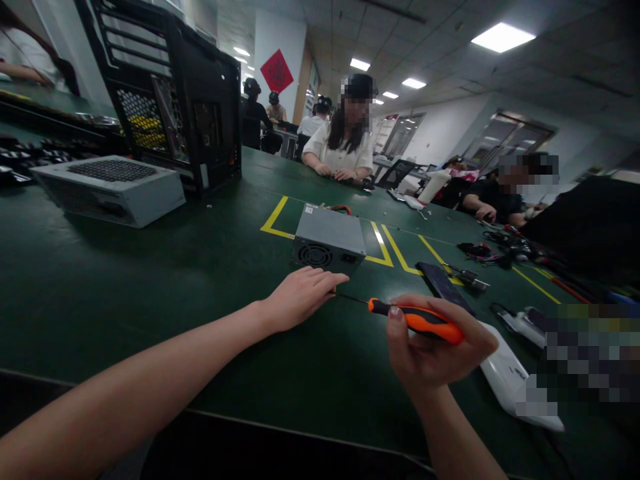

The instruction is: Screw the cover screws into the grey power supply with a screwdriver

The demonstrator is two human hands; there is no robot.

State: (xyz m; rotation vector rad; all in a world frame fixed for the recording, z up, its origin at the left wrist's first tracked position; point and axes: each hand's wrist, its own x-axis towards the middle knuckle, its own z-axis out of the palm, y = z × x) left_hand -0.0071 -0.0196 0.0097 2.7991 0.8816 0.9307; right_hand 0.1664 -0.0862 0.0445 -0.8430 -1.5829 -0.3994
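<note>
Across a green table (310, 387), the right hand (443, 357) grips a screwdriver (431, 323) pointing left toward the outstretched left hand (299, 297), hold unclear, nearer the metal box (330, 230).

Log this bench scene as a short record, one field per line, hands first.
Right hand: gripping an orange-and-black screwdriver by its handle
Screwdriver shaft: pointing toward the left hand's fingers; tip hard to make out
Left hand: just in front of the nearer grey power supply unit; contact unclear
Unit's facing side: round fan grille and power socket
Further left: second power supply unit, beside a black computer case
Surface: green table with yellow line markings
</note>
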